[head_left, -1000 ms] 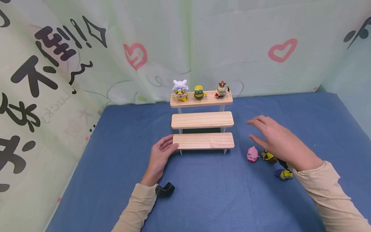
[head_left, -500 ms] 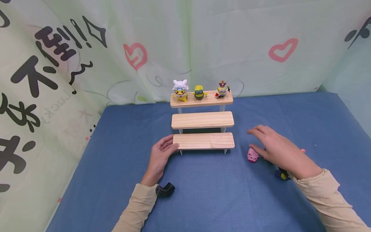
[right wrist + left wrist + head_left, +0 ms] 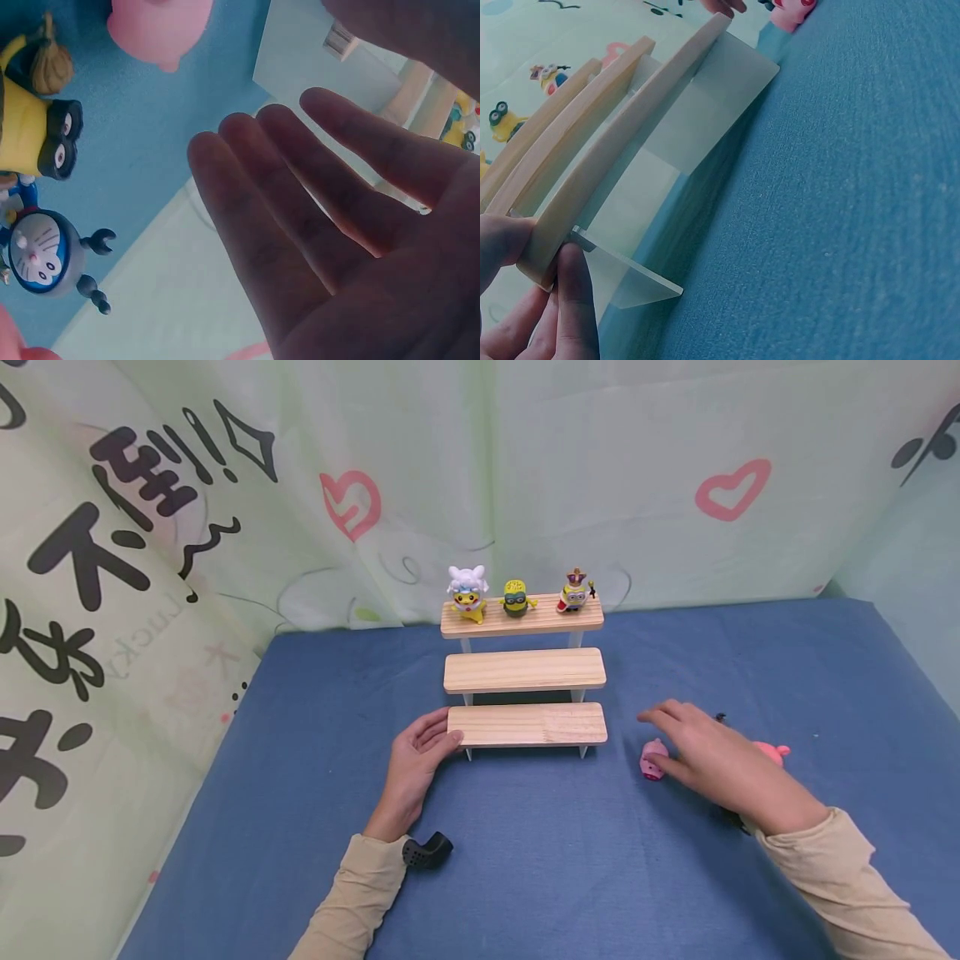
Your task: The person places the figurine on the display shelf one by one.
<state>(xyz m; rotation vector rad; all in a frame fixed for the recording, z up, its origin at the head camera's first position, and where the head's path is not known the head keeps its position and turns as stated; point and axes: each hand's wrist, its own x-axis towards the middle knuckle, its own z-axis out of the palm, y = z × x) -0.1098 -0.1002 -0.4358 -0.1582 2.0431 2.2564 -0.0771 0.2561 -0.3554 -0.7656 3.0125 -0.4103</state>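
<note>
My left hand (image 3: 412,768) grips the left end of the lowest step of a three-tier wooden display shelf (image 3: 525,725). In the left wrist view its thumb lies over the board and its fingers are under it. My right hand (image 3: 720,764) hovers at the right over a group of small toy figures, fingers extended and palm bare in the right wrist view. A pink pig figure (image 3: 651,764) is nearest its thumb and partly covered by it. Beside the pig in the right wrist view are a yellow minion figure (image 3: 22,135) and a round-faced blue-and-white cat figure (image 3: 37,251).
On the top tier stand a yellow figure in a white hat (image 3: 467,597), a green-and-yellow minion (image 3: 514,600) and a crowned minion (image 3: 573,593). Another pink figure (image 3: 772,752) shows behind my right hand. A printed curtain (image 3: 600,460) hangs behind the blue cloth (image 3: 540,868).
My right hand has come down toward the figures, its thumb now overlapping the pink pig and its palm covering other figures. The left hand and the shelf have stayed in place.
</note>
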